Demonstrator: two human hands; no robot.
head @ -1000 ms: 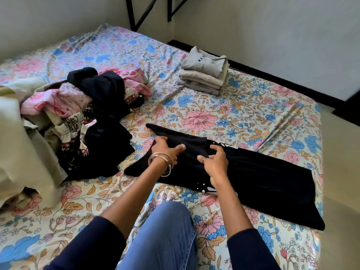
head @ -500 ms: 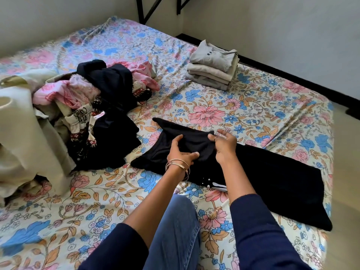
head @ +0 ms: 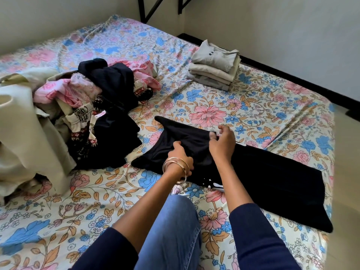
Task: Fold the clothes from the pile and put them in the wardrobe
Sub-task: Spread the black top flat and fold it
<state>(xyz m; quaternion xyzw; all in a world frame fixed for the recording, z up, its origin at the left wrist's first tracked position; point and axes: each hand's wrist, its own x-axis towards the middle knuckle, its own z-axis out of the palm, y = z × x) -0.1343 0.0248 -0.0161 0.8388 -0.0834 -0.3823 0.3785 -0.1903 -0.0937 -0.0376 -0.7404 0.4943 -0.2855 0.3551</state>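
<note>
Head view. Person sits at the edge of a bed [head: 253, 106] covered by a flowered sheet, one knee in blue jeans [head: 171, 230] at the bottom of the frame.

A black garment [head: 272, 184] lies flat across the bed in front of the knee, long and narrow, its left end raised and bunched. Left hand [head: 180, 155], bangles [head: 176, 166] at the wrist, has its fingers curled into the near edge of that left end, gripping the cloth. Right hand [head: 222, 144] is at the far edge of the same end; thumb and fingers look pinched on the cloth, other fingers spread above it.

The pile of unfolded clothes [head: 87, 106] sits to the left, dark, pink and cream pieces tangled, touching the black garment's left tip or just beside it; cannot tell which. A stack of folded grey and beige clothes [head: 214, 69] rests near the far edge, well apart from the hands. No wardrobe in view.

Judgement: folding step in hand, one fold of the black garment under way. Next move likely calls for carrying the lifted end rightward over the flat part, edges matched, then smoothing. Much of the pile is unfolded; task is early to midway.
</note>
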